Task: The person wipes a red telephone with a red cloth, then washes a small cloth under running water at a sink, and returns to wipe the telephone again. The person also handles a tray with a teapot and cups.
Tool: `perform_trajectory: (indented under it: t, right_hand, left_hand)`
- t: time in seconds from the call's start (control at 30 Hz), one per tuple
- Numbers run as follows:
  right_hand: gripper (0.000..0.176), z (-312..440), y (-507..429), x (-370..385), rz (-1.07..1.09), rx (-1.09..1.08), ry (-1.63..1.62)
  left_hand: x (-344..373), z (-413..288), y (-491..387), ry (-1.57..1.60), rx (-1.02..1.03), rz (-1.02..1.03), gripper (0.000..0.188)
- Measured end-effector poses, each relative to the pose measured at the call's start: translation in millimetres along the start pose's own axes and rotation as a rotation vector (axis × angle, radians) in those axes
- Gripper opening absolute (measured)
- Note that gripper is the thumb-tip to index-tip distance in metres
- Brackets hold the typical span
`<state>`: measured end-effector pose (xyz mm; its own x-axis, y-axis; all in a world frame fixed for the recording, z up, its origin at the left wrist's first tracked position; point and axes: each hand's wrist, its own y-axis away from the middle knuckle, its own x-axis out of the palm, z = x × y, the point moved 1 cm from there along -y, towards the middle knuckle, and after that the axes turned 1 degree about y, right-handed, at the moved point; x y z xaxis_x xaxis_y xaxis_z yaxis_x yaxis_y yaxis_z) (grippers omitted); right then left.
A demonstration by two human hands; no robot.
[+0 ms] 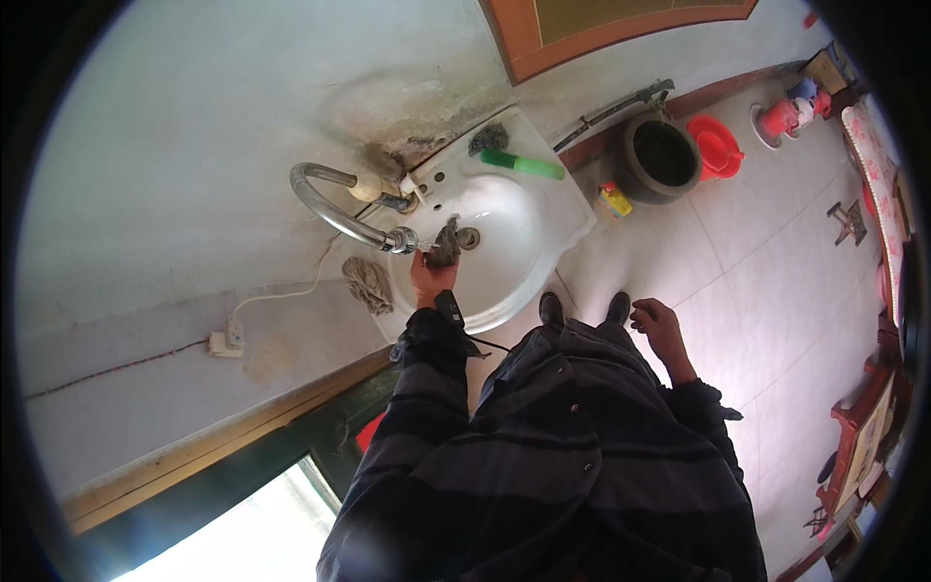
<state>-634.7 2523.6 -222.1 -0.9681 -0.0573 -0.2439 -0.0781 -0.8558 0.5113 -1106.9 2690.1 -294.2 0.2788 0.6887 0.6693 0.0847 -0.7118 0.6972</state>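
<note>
My left hand (433, 280) grips a dark grey wet cloth (445, 247) over the white ceramic washbasin (509, 265). Just above that hand is the spout of a curved metal faucet (342, 218), and a little water seems to run from it onto the cloth. Beside the cloth lies the round drain (468, 238). My right hand (658, 327) hangs over the floor, away from the basin, holding nothing, with its fingers loosely bent and somewhat apart.
On the basin's back ledge are a green-handled brush (522, 164) and a dark scouring pad (489, 138). A crumpled cloth (367, 284) lies on its left corner. A large dark vat (663, 156), a yellow bottle (615, 201) and a red basin (716, 148) stand on the floor. A corded plug (231, 335) is on the wall.
</note>
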Motion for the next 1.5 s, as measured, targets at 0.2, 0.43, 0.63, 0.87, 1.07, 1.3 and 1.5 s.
perform_trajectory:
  t: [0.2,0.43,0.63,0.87,1.07,1.3,1.5]
  right_hand:
    - [0.03,8,-1,-2,0.006,0.012,-0.011]
    - [0.028,12,0,-4,0.026,0.02,-0.019]
    - [0.027,12,-3,-5,0.051,0.013,-0.021]
    - [0.029,19,-9,-9,0.07,-0.011,0.029]
    - [0.031,21,-15,-25,0.075,-0.012,0.064]
    - [0.032,19,-23,-50,0.081,-0.005,0.053]
    - [0.03,17,-30,-61,0.097,-0.019,0.044]
  left_hand:
    - [2,39,3,0.052,-0.224,0.166,0.06]
    - [-18,32,-9,0.056,-0.308,0.326,0.041]
    - [-9,35,5,0.011,-0.026,0.17,0.041]
    - [27,29,30,0.219,-0.031,0.281,0.036]
    - [23,28,12,0.107,-0.059,0.372,0.027]
    - [24,30,9,-0.007,0.042,0.088,0.048]
    - [29,27,10,-0.23,0.201,-0.008,0.045]
